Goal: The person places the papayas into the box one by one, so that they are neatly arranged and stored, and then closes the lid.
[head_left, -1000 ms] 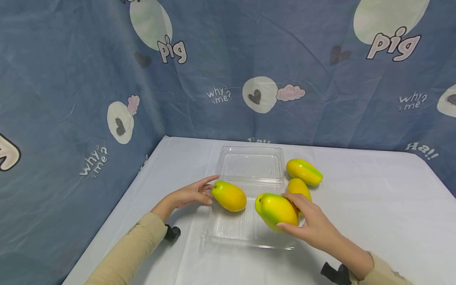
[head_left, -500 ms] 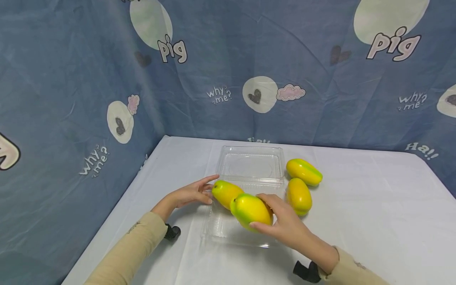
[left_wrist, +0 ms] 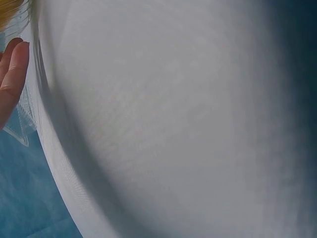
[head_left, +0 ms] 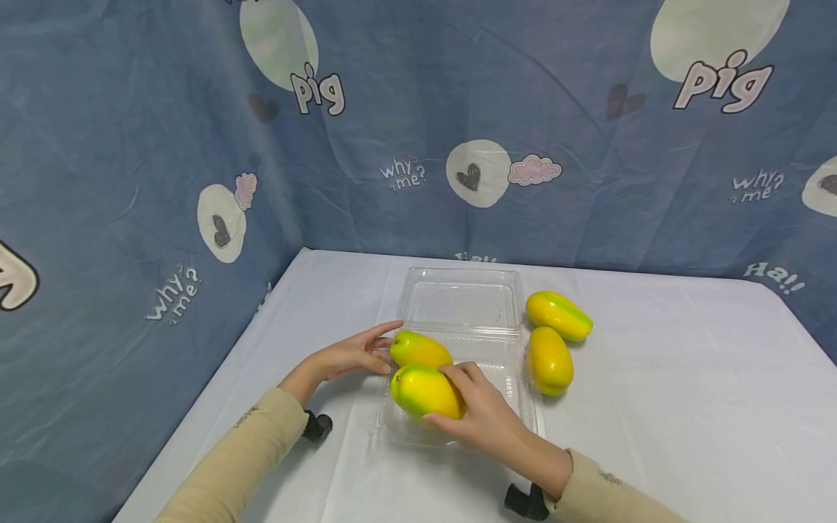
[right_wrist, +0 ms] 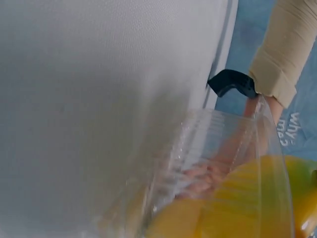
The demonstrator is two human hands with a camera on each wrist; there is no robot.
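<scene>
My right hand (head_left: 490, 414) grips a yellow-green mango (head_left: 423, 394) by its right end, low over the front left of a clear plastic clamshell box (head_left: 503, 367). Just behind it, a second mango (head_left: 418, 347) lies in the box's base, partly covered by the held one in the head view. At the box's left edge rests my left hand (head_left: 353, 356), holding no fruit, its index finger stretched forward. The left wrist view shows its fingers (left_wrist: 16, 72) straight beside the plastic. Through the clear wall (right_wrist: 213, 129), the right wrist view shows yellow fruit (right_wrist: 242, 198).
Right of the box, two more mangoes lie on the white table (head_left: 680, 385): one yellow-green (head_left: 559, 316), one mostly yellow (head_left: 549, 361). The box's lid (head_left: 461, 298) lies opened flat toward the back. A blue printed curtain (head_left: 392, 218) borders the table behind and left.
My right hand has carried the mango leftward and lower, from the box's right side to in front of the second mango. The left hand has stayed put.
</scene>
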